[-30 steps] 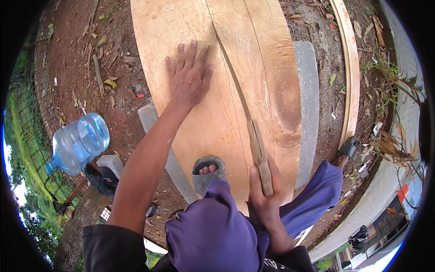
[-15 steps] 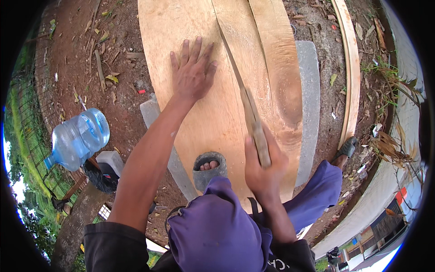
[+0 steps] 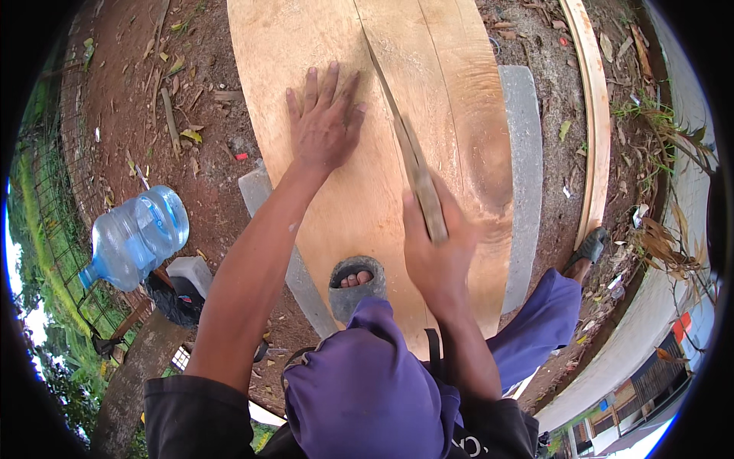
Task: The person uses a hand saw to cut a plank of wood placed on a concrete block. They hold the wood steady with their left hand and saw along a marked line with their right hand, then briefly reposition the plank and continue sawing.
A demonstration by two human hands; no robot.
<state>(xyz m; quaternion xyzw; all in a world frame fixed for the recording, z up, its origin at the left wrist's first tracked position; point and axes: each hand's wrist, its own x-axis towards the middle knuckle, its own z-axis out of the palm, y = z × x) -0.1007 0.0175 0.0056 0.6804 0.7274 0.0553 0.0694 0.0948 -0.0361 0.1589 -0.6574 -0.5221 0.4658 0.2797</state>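
A pale wooden sheet (image 3: 344, 203) stretches away in front of me, with a lengthwise cut running up to its far edge. My right hand (image 3: 443, 252) is wrapped round the wooden handle of a handsaw (image 3: 417, 172). The saw's thin blade is seen almost edge-on and lies along the cut. To the left of the blade, my left hand (image 3: 325, 126) rests flat on the sheet with fingers spread. My sandaled foot (image 3: 355, 289) presses on the sheet's near part. The blade's lower part is hidden by the wood.
Grey blocks (image 3: 521, 183) support the sheet on both sides. A large clear water bottle (image 3: 141, 233) and a black plastic bag (image 3: 174, 298) are at the left. A long timber piece (image 3: 595, 130) lies at the right, beside my other foot (image 3: 589, 249). Leaves litter the dirt.
My right hand and the saw have moved forward and slightly left along the cut. The gap toward the sheet's right side looks narrower. My left hand stays in place.
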